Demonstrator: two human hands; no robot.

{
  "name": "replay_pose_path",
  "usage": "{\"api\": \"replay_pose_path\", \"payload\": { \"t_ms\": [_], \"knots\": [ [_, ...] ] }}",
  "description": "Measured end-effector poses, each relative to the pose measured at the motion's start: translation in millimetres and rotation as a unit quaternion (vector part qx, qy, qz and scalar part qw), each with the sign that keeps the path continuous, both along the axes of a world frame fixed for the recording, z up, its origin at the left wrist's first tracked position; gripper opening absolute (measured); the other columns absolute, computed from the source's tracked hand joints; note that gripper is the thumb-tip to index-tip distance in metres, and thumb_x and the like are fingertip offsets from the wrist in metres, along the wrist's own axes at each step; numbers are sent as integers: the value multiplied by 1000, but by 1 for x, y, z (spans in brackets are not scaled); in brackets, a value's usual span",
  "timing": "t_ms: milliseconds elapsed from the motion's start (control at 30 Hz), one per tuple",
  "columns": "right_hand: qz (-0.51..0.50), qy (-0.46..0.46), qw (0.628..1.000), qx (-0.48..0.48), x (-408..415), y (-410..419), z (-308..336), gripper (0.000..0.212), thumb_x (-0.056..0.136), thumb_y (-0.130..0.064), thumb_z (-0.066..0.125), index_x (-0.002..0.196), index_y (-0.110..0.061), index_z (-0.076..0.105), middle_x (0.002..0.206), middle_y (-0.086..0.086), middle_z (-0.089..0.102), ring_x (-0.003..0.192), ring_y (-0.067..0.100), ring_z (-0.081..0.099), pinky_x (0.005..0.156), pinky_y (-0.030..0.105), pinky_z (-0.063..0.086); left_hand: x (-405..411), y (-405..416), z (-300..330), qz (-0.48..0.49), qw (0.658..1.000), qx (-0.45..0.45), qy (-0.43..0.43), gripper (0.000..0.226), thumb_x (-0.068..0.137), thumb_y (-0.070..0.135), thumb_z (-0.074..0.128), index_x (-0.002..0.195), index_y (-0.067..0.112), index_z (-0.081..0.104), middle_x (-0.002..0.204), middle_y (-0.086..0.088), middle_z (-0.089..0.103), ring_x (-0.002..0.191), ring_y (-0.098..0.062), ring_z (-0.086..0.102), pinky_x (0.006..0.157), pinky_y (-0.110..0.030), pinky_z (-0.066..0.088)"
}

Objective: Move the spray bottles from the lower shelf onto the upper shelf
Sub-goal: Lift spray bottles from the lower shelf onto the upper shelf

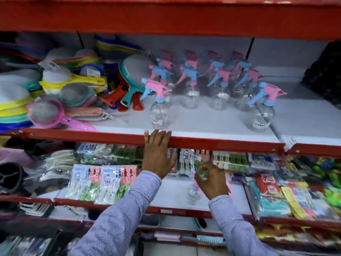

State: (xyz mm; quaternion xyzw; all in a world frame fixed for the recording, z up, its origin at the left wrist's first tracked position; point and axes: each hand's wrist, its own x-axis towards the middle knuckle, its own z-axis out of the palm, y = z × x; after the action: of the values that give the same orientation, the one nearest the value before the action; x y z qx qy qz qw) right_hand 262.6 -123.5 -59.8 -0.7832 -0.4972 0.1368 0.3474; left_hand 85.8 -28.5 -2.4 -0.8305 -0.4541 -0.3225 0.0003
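left hand [158, 154] spread flat on upper shelf [221, 143] edge, right hand [212, 180] below it, fingers closed on bottle [193, 194] top, lower shelf [175, 202], bottle row [203, 85] above hands

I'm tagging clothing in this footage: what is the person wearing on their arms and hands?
Both arms are in long sleeves of light blue-and-white, finely striped shirt fabric, reaching to buttoned-looking cuffs at the wrists. The left hand and right hand are bare: no gloves. No watch or bracelet shows; whether there are rings is too blurred to tell.
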Motion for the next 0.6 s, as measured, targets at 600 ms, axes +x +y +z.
{"api": "replay_pose_path", "payload": {
  "t_ms": [600],
  "knots": [
    [62, 18, 990, -122, -1, -14, 79, 36, 56, -30, 84, 86, -13, 73, 82, 6, 72, 70, 20, 65, 60, 23, 46, -1, -5, 1, 1, 999, -13, -32, 59, 72, 16, 72, 129, 13, 56, 121, -10, 61, 121, -30, 49, 117, -58, 19]
  ]
}}
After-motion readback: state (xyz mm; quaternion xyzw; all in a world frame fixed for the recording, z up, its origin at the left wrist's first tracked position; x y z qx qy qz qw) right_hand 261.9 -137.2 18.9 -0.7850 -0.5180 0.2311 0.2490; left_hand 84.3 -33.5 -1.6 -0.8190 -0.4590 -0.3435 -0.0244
